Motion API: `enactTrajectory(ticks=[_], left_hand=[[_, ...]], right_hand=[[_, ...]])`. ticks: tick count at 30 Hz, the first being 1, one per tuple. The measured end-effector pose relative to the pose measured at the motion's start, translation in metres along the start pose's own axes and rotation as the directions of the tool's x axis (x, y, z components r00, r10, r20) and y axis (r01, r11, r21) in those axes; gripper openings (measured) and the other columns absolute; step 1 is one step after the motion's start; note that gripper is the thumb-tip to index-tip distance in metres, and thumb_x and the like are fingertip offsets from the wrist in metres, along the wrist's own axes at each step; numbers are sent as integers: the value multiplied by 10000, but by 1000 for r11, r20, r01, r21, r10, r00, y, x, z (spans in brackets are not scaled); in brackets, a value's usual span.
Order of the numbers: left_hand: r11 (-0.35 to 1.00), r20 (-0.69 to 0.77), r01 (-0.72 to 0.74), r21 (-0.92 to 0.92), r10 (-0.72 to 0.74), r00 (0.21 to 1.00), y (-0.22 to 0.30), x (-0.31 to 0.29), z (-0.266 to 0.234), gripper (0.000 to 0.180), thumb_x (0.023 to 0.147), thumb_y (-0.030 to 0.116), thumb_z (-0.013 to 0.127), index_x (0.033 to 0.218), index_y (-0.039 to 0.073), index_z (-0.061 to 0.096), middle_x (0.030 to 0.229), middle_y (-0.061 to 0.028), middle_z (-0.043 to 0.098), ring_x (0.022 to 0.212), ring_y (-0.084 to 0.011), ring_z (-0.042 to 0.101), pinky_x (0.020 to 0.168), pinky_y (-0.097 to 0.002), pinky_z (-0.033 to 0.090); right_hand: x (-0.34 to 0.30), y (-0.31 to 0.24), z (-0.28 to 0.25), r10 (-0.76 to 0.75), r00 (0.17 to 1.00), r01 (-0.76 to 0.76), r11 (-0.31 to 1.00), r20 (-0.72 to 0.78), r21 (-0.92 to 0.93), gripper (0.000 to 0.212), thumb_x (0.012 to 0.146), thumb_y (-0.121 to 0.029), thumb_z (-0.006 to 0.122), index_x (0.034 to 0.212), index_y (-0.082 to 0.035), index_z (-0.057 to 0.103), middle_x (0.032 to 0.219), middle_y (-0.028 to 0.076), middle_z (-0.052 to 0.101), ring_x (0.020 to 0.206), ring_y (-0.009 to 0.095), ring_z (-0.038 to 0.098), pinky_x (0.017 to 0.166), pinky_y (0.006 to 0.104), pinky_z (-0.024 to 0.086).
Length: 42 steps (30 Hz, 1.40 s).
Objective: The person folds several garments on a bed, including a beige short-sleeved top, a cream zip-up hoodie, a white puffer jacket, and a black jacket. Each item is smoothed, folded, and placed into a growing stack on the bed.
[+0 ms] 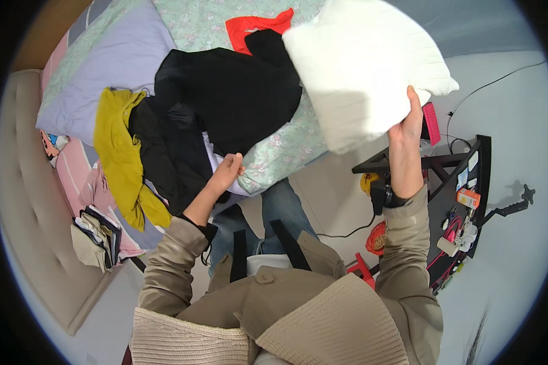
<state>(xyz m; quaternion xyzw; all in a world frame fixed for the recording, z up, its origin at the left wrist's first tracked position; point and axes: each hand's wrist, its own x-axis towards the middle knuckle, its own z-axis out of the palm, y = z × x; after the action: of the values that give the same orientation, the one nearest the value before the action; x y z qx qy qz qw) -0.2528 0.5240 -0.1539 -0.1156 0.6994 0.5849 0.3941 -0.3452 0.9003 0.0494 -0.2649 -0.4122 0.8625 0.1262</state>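
My right hand (408, 125) grips the near right corner of a white pillow (359, 73), thumb on top, and holds it at the bed's right side. My left hand (225, 173) is closed, fingers bent together, at the lower edge of a black short-sleeved shirt (231, 91). Whether cloth is pinched in it is hidden. The shirt lies spread on the bed's floral sheet (280, 158). Left of it are a crumpled black garment (170, 146) and a mustard-yellow garment (115, 140). A red cloth (259, 24) shows beyond the shirt, partly covered by it.
A lavender pillow (112, 67) lies at the far left, beside the padded headboard (30, 201). Folded clothes (97, 237) are stacked near the bed's left edge. At my right stands a black desk (444, 207) with cables, an orange box and small items. A red stool (362, 271) is beneath my right arm.
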Motion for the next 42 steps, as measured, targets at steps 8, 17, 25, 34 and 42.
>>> enactTrajectory(ticks=[8,17,25,34,42], left_hand=[[985,-106,171,32,-167,980,14,23,31,542,903,517,387,1046,1,471,851,-78,583,753,-133,553,702,-267,452],[961,-204,194,199,-153,967,-1,34,18,563,894,519,393,869,-29,521,741,-96,574,708,-177,556,688,-301,444],[937,-435,259,233,-138,890,-38,25,-25,474,844,397,562,981,-56,539,837,-151,624,784,-247,608,754,-317,470],[773,-972,635,-3,-150,179,-95,-12,-144,912,679,291,734,1342,1,179,1313,-292,311,1222,-421,319,1001,-419,316],[928,-840,340,151,-61,539,-119,-49,-209,354,730,128,514,1043,-26,576,995,-247,597,980,-355,563,868,-376,433]], right_hand=[[149,77,-169,-16,891,-216,863,-454,-456,611,848,-301,561,1305,33,334,1296,189,394,1160,302,435,939,390,397],[153,182,-203,-92,945,268,-340,315,-902,718,811,-400,558,1384,-82,265,1360,283,286,1275,404,259,1020,487,239],[127,185,-199,-33,944,311,-239,328,-920,560,828,-274,571,1293,-17,391,1334,279,325,1266,397,270,1027,456,242],[1,242,-144,378,914,198,-96,148,-976,384,852,-235,554,1166,-19,506,1213,206,446,1150,332,420,974,399,329],[-72,290,-51,611,777,213,-28,152,-977,321,853,-227,537,1088,-10,560,1066,166,581,997,268,558,863,328,423]])
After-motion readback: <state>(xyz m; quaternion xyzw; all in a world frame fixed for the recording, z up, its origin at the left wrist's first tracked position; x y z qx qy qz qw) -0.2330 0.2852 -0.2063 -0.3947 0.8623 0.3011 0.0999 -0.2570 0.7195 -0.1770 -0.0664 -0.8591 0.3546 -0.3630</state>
